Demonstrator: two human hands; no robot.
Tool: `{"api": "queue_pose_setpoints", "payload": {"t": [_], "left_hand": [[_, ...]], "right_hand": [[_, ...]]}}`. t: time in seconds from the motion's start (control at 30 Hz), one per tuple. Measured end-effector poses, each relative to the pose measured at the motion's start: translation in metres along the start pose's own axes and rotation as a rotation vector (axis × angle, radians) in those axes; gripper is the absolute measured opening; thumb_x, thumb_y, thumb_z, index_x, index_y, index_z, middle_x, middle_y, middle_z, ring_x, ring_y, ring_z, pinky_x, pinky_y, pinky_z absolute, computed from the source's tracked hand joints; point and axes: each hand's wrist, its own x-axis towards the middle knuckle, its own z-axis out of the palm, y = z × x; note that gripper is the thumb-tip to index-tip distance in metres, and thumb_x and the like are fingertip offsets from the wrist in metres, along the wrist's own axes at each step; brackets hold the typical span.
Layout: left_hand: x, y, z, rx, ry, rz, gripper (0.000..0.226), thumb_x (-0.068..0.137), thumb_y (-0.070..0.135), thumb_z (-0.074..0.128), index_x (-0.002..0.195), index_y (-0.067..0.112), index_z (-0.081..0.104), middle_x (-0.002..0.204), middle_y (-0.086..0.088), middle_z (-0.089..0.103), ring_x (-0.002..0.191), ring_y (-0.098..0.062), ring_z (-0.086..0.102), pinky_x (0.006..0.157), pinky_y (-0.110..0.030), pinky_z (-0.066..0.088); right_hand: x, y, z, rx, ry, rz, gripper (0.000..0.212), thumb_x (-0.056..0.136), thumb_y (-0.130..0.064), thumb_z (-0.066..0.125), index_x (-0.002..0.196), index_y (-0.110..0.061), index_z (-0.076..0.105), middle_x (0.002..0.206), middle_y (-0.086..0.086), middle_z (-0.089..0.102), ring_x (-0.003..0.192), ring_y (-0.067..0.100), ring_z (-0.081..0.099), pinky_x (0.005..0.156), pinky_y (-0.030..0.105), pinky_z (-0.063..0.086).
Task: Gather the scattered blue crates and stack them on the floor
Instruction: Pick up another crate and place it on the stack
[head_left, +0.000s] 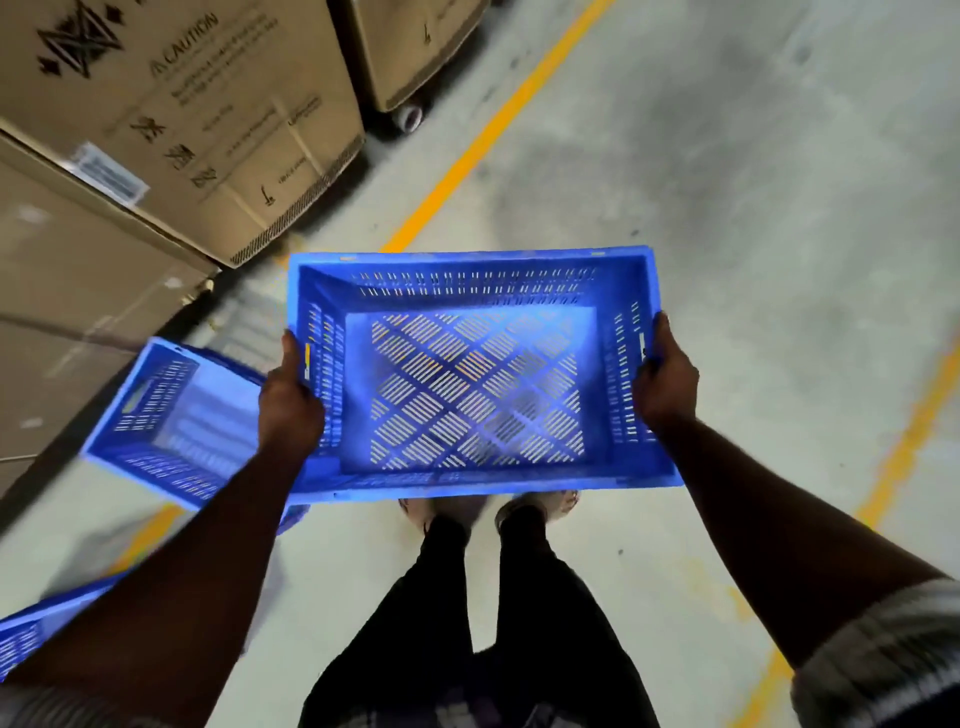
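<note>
I hold an empty blue slotted crate (475, 280) level in front of me, above my feet. My left hand (288, 402) grips its left side wall and my right hand (665, 379) grips its right side wall at the handle slot. A second blue crate (171, 415) lies on the floor to the left, partly hidden behind my left forearm. The edge of a third blue crate (23, 631) shows at the lower left corner.
Large cardboard boxes (171, 119) stand along the left, one more on wheels (415, 47) at the top. Yellow floor lines (493, 124) run diagonally over the grey concrete floor, another yellow line (904, 452) at right. My legs and feet (488, 514) are below the crate.
</note>
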Motion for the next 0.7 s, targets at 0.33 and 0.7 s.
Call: {"api": "queue_pose_setpoints", "payload": {"t": [0.33,0.7], "left_hand": [[-0.042,0.114,-0.024,-0.017,-0.036,0.148,0.078,0.084,-0.006,0.044,0.153,0.026,0.024,0.113,-0.031,0.062,0.096,-0.044,0.062,0.082,-0.043,0.046],[-0.082,0.272,0.017,0.055,-0.078,0.376,0.077,0.084,-0.007,0.042,0.153,0.022,0.023,0.127,-0.029,0.057,0.110,-0.044,0.058,0.091,-0.044,0.044]], "right_hand": [[-0.015,0.013,-0.136,0.113,0.062,0.088,0.061,0.088,0.001,0.045,0.147,-0.014,0.041,0.143,0.007,0.052,0.127,0.026,0.054,0.102,0.018,0.033],[-0.022,0.095,-0.249,0.232,0.250,0.300,0.065,0.085,0.001,0.042,0.147,-0.019,0.041,0.142,0.005,0.054,0.127,0.026,0.053,0.101,0.019,0.035]]}}
